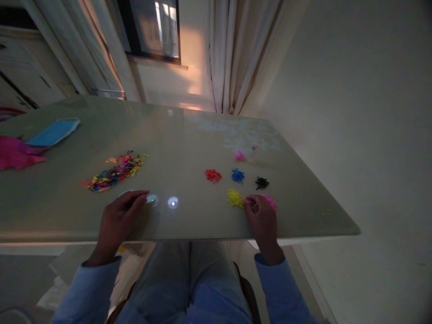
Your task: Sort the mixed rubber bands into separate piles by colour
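Observation:
A long heap of mixed coloured bands [116, 173] lies on the left part of the table. Below it, my left hand [123, 213] hovers by the near edge, thumb and forefinger pinched together; anything between them is too small to see. Small sorted piles lie at the right: red [213, 175], blue [238, 175], black [262, 182], yellow [235, 198] and pink [270, 201]. My right hand [261, 216] is between the yellow and pink piles, partly covering the pink one. Its fingers are closed, and their contents cannot be made out.
The glossy table [189, 225] ends at my lap. A pink item [239, 155] and a small clear one [254, 147] lie beyond the piles. At far left are a blue face mask [56, 132] and magenta cloth [16, 153].

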Tool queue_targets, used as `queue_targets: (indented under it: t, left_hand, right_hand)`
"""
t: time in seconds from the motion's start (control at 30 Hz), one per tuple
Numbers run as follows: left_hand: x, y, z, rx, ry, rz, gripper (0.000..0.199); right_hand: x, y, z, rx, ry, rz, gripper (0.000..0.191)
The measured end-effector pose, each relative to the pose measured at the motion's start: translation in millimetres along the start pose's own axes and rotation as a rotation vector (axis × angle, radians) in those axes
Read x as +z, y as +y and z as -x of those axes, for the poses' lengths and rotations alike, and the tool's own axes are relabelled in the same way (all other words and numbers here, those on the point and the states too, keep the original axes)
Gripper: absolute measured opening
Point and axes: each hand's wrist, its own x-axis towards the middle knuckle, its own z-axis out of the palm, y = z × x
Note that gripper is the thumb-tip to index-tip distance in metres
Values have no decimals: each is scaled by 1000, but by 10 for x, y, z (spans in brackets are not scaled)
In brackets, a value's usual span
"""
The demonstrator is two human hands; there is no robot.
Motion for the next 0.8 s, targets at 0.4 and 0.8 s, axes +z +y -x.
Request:
queue_targets:
  t: [0.4,0.8]
  left_hand:
    - [4,25,0,-17,4,25,31]
    - [33,7,5,46,-9,90,33]
  right_hand:
    - [-191,-222,238,-46,-51,-221,18]
    - [497,-856,147,-389,-542,-394,24]
